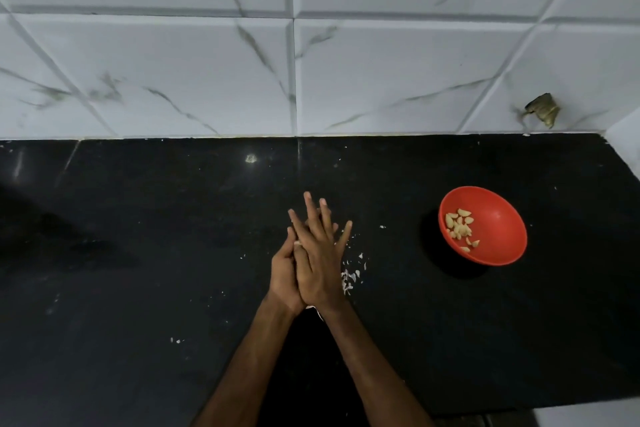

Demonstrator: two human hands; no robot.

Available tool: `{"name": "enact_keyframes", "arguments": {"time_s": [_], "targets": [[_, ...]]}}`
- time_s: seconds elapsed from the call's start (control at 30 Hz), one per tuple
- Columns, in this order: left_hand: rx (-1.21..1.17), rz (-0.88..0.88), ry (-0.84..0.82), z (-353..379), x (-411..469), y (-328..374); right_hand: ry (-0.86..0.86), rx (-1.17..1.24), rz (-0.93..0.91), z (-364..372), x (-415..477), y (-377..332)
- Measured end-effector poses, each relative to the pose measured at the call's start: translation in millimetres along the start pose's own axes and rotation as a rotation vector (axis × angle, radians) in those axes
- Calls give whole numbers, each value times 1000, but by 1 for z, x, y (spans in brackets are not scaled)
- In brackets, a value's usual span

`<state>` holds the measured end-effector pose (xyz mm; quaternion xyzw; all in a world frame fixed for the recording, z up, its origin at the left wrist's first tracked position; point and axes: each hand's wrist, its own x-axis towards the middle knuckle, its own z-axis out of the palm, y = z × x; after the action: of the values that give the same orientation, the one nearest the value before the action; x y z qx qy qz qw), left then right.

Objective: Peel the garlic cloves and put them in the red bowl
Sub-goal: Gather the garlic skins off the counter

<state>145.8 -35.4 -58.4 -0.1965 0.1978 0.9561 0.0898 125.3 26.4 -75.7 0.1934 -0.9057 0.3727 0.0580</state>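
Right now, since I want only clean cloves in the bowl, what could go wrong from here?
1. The left hand and right hand press flat together over the counter, well apart from the red bowl; anything between the palms could drop onto the counter.
2. Peel flakes lie beside the hands; bits stuck to the palms might get carried in among the peeled cloves.

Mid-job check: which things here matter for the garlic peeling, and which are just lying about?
Job:
left hand and right hand, pressed palm to palm
red bowl
peeled cloves in the bowl
garlic skins on the black counter beside the hands

Lying about:
brown scrap on the tiled wall
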Motion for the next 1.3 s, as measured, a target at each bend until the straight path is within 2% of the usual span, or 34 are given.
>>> {"name": "enact_keyframes", "arguments": {"time_s": [0.13,0.23,0.33,0.47,0.53,0.63,0.7,0.8,0.87,0.93,1.03,1.13,1.3], "targets": [[93,-31,154,-11,1,-2,45,-52,26,-8,7,-10],[156,-13,192,-8,0,-11,126,-71,113,-7,16,-1],[200,-1,183,1,4,-19,215,14,101,-10,23,6],[304,87,204,5,11,-24,143,57,17,-11,25,12],[280,126,200,2,27,-27,87,160,6,-13,22,15],[235,112,228,5,35,-23,-9,395,99,-21,18,20],[87,113,235,1,39,-13,16,472,159,-29,7,35],[-97,185,235,-17,40,16,86,309,292,-42,-28,80],[-192,255,225,-40,37,37,-63,5,295,-41,-57,105],[-284,284,196,-61,29,55,-205,-173,260,-29,-71,103],[-404,296,131,-81,19,72,-289,-228,190,2,-65,67],[-428,314,111,-90,8,79,-328,-286,68,33,-45,39],[-519,297,-6,-106,1,85,-340,-174,-190,66,-11,36]]}}
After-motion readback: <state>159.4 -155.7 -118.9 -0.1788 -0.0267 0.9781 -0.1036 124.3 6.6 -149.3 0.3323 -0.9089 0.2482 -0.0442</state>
